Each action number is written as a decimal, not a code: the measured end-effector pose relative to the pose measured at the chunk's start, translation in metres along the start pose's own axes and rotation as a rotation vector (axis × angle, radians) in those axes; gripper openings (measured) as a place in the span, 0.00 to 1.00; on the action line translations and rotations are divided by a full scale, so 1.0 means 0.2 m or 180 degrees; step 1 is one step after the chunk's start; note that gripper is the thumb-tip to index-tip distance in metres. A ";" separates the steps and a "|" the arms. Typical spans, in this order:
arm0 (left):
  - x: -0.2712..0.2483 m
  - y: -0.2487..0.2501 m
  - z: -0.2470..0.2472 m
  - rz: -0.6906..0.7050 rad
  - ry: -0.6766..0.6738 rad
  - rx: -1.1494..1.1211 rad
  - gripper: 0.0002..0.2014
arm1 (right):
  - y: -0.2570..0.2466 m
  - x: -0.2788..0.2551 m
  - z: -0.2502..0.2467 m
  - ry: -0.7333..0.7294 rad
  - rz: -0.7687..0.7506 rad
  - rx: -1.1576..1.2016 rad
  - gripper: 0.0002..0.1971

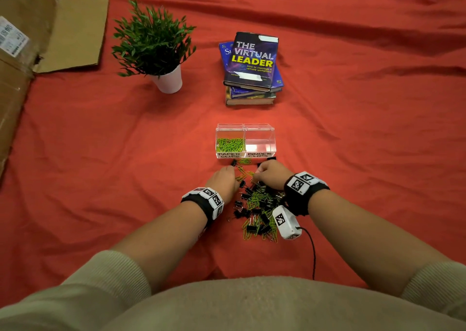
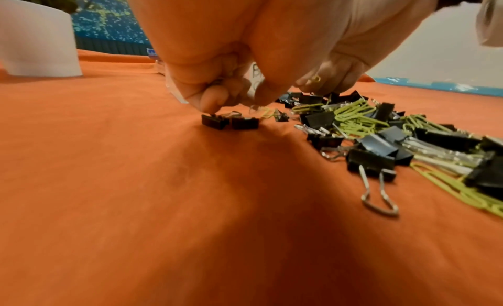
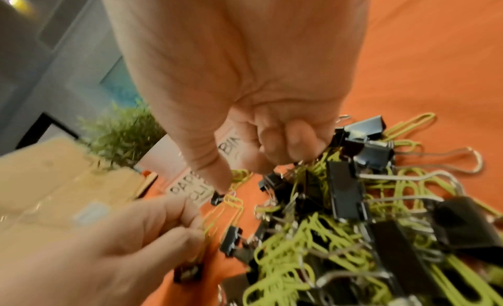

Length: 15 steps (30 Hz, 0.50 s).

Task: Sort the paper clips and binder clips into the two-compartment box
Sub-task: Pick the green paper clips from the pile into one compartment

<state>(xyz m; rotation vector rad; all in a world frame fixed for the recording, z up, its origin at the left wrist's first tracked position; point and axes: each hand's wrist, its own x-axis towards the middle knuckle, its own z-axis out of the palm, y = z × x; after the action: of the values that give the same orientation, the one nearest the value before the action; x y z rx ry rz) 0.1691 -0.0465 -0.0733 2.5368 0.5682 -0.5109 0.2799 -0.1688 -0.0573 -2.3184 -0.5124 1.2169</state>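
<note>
A clear two-compartment box (image 1: 245, 127) stands on the red cloth. Its left half, labelled PAPER CLIPS, holds green paper clips (image 1: 230, 144); the right half, labelled BINDER CLIPS (image 1: 259, 154), looks empty. In front of it lies a mixed pile (image 1: 257, 204) of green paper clips (image 3: 321, 224) and black binder clips (image 2: 372, 162). My left hand (image 1: 225, 173) is at the pile's far left edge and pinches green paper clips (image 3: 217, 216), its fingertips (image 2: 209, 104) just above two binder clips (image 2: 230, 122). My right hand (image 1: 263, 170) curls over the pile's far end with a green paper clip (image 2: 315, 78) in its fingers.
A potted plant (image 1: 156, 45) in a white pot stands at the far left, a stack of books (image 1: 252, 71) behind the box. A cardboard box (image 1: 22, 61) fills the left edge. A white wrist device (image 1: 286, 222) with a black cable hangs over the pile.
</note>
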 end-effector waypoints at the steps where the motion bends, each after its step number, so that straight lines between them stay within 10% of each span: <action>1: -0.01 -0.01 0.00 0.0000 0.0048 -0.0087 0.14 | 0.00 -0.01 -0.02 -0.0018 0.0002 0.0237 0.08; 7: -0.06 -0.05 0.00 -0.0239 0.0232 -0.0592 0.08 | -0.13 -0.05 -0.12 0.0075 -0.0258 0.0984 0.06; 15: -0.12 -0.12 -0.03 -0.0341 0.0272 -0.0781 0.08 | -0.47 0.19 -0.06 0.0773 -0.0757 -0.0832 0.04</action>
<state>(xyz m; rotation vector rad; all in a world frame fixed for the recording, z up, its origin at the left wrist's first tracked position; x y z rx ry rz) 0.1388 -0.0305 -0.0671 2.3121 0.7529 -0.3474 0.2989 -0.0748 -0.0235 -2.4874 -0.8728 0.7839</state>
